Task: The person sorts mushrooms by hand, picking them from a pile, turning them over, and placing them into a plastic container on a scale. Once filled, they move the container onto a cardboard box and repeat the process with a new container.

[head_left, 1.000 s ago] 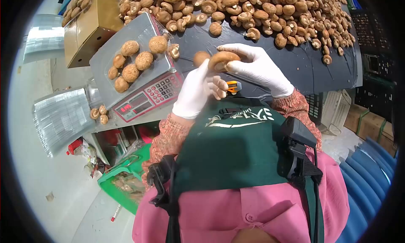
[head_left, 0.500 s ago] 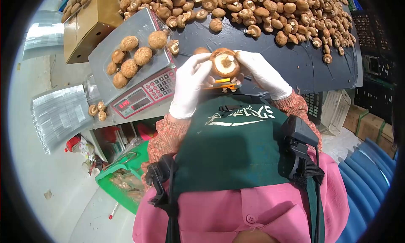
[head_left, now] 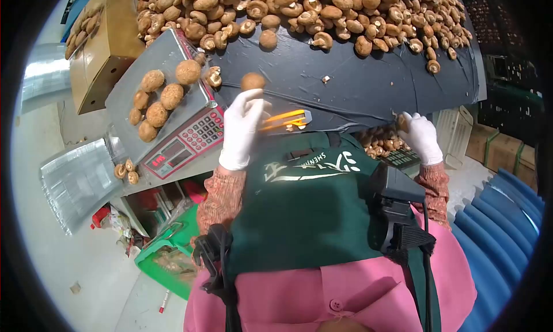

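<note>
My right hand point(head_left: 423, 138), in a white glove, grips a brown mushroom point(head_left: 402, 122) at the table's right front edge, above a dark crate point(head_left: 401, 159) of mushrooms. My left hand point(head_left: 242, 127), also gloved, has loosely bent fingers set apart with nothing visible in them. Just beyond its fingertips a round brown mushroom point(head_left: 252, 82) lies cap up on the black tabletop. An orange-handled cutting tool point(head_left: 288, 120) rests right of my left hand. Left of that hand, several mushrooms point(head_left: 171, 96) sit on the digital scale point(head_left: 190, 137).
A large heap of mushrooms point(head_left: 345, 15) covers the table's back. A cardboard box point(head_left: 109, 55) holding mushrooms stands at left. Stacked clear plastic trays point(head_left: 80, 165) and several small mushrooms point(head_left: 131, 170) lie below the scale. A green basket point(head_left: 152, 263) is on the floor.
My hands have separated. The right one has moved right and down to the crate with the mushroom, which both hands held before. The left has let go, and the view has shifted slightly.
</note>
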Tool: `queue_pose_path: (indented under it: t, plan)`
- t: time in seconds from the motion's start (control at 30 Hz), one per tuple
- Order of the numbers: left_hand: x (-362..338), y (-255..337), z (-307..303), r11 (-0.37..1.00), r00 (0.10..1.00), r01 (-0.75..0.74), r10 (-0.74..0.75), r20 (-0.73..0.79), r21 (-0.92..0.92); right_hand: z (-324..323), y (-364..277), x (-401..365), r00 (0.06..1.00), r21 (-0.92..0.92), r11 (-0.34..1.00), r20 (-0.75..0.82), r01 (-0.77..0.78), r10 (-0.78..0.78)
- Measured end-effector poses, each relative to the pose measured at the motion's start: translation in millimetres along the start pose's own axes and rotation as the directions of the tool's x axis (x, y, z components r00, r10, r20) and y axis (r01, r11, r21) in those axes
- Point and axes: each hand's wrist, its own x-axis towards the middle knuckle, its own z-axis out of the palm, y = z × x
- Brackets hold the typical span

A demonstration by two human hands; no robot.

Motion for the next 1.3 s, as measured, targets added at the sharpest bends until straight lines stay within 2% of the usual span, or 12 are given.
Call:
queue_pose_path:
  t: [0.1,0.17,0.23,0.37,0.43,0.5,0.57,0.73,0.97,1.1,1.17,1.3]
  plan:
    - [19.9,-34.6,-3.4,0.919,0.96,-0.198,0.252,-0.122,0.341,17.9,6.7,-1.1,0.987,0.154,0.982,-0.135,0.106,-0.086]
    - [39.1,-53.5,-1.5,0.386,0.719,-0.396,0.694,0.02,0.833,7.2,-22.7,7.4,0.947,0.215,0.952,-0.284,0.215,-0.15]
    - [54.3,-47.7,6.2,0.065,0.788,-0.209,0.602,0.129,0.976,4.7,-36.7,19.1,0.927,0.27,0.913,-0.304,0.307,-0.222]
    - [80.3,-62.1,0.3,0.236,0.891,-0.227,0.443,0.103,0.945,4.8,-43.7,30.7,0.896,0.284,0.883,-0.358,0.373,-0.263]
    - [74.6,-58.7,1.1,0.433,0.829,-0.336,0.557,0.045,0.836,6.7,-34.2,31.2,0.903,0.293,0.892,-0.361,0.346,-0.232]
    - [52.7,-11.9,9.9,0.998,0.998,-0.056,0.056,-0.03,0.007,15.5,-25.8,31.7,0.898,0.272,0.898,-0.372,0.346,-0.233]
    - [42.8,-4.4,3.5,0.843,0.992,-0.009,0.073,0.098,-0.538,18.1,-24.2,31.8,0.916,0.261,0.909,-0.324,0.325,-0.235]
    - [24.8,7.7,5.6,0.54,0.964,0.088,0.167,0.209,-0.837,14.1,-45.9,39.7,0.923,0.317,0.877,-0.253,0.362,-0.289]
    - [5.3,22.8,3.1,0.766,0.974,-0.042,0.175,0.146,-0.642,10.8,-52.1,48.6,0.915,0.332,0.862,-0.261,0.384,-0.307]
    - [1.2,50.4,-13.5,0.91,0.877,-0.411,0.377,-0.297,-0.058,23.9,-43.2,48.3,0.898,0.339,0.842,-0.291,0.419,-0.33]
    - [5.1,68.0,-37.2,0.753,0.661,-0.404,0.633,-0.403,0.52,22.9,-44.5,48.5,0.909,0.344,0.849,-0.262,0.402,-0.324]
    - [38.9,81.2,-98.6,0.35,0.561,-0.112,0.795,-0.231,0.93,16.4,-49.5,48.1,0.93,0.354,0.863,-0.211,0.361,-0.302]
